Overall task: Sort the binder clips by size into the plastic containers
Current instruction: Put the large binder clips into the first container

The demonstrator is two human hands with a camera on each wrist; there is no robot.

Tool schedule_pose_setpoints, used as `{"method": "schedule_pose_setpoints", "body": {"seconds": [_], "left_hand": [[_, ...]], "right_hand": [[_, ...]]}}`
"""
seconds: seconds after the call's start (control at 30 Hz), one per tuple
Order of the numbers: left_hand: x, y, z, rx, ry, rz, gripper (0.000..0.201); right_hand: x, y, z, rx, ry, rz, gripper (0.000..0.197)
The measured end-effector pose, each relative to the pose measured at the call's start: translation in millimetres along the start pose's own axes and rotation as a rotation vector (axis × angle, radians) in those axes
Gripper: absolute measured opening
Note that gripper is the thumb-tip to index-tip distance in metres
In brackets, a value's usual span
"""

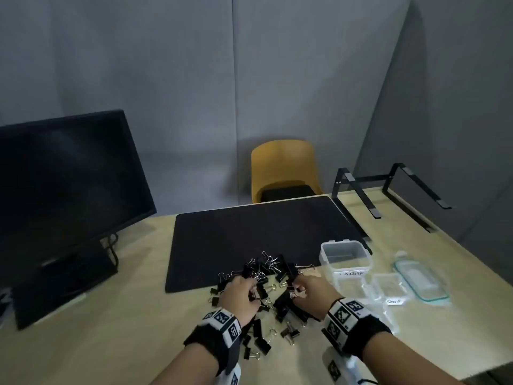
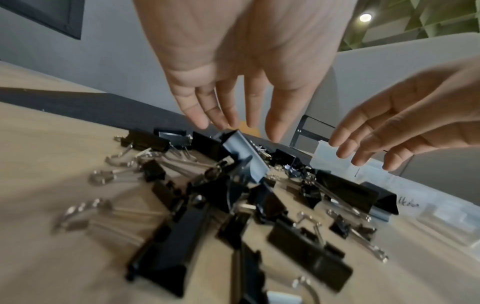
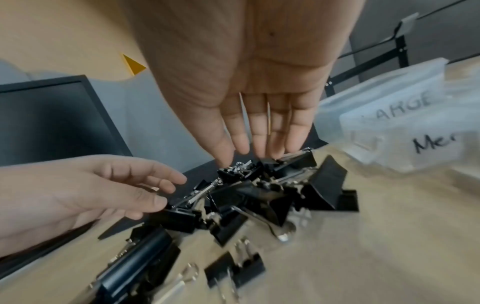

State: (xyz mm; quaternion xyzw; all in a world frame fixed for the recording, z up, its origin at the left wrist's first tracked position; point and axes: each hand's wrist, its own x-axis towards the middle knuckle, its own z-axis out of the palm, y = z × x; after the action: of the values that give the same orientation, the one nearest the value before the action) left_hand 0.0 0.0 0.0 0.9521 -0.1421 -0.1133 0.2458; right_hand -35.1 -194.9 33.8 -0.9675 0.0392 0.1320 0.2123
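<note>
1. Both my grips, left hand (image 1: pixel 241 294) and right hand (image 1: pixel 311 291), hang slack-fingered, holding nothing, over the binder clips (image 1: pixel 266 290) heaped beneath them on the counter (image 1: pixel 111 329).
2. I'd pinch one big clip and carry it right to the LARGE container (image 1: pixel 345 255).

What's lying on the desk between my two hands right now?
Binder clips fill the gap between left hand and right hand, seen in the head view.

Binder clips (image 1: pixel 263 290) heaped on desk (image 1: pixel 116 323), containers (image 1: pixel 345 255) right, mat (image 1: pixel 255 237) behind, monitor (image 1: pixel 63 173) far left.
</note>
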Motion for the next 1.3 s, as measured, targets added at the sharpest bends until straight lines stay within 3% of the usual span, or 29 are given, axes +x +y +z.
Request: {"method": "schedule_pose_setpoints", "body": {"seconds": [0.27,0.4,0.5,0.67,0.83,1.03,1.3], "left_hand": [[9,-2,17,0.083,-0.076,-0.048,0.047],[12,0,19,0.156,-0.106,-0.052,0.048],[12,1,20,0.117,-0.098,-0.04,0.038],[13,0,16,0.093,-0.089,-0.042,0.03],[16,4,2,-0.018,-0.114,-0.074,0.023],[21,29,-13,-0.168,-0.084,-0.044,0.02],[34,66,-16,-0.451,-0.07,-0.053,0.015]], "right_hand": [[3,13,22,0.011,-0.039,0.143,0.039],[5,11,30,-0.084,-0.048,0.126,0.034],[6,10,35,-0.159,-0.066,0.113,0.03],[8,9,32,-0.172,-0.09,0.087,0.036],[4,12,16,0.003,-0.054,0.037,0.049],[2,23,-16,0.246,0.052,-0.035,0.04],[11,78,-68,0.689,0.156,0.008,0.04]]}}
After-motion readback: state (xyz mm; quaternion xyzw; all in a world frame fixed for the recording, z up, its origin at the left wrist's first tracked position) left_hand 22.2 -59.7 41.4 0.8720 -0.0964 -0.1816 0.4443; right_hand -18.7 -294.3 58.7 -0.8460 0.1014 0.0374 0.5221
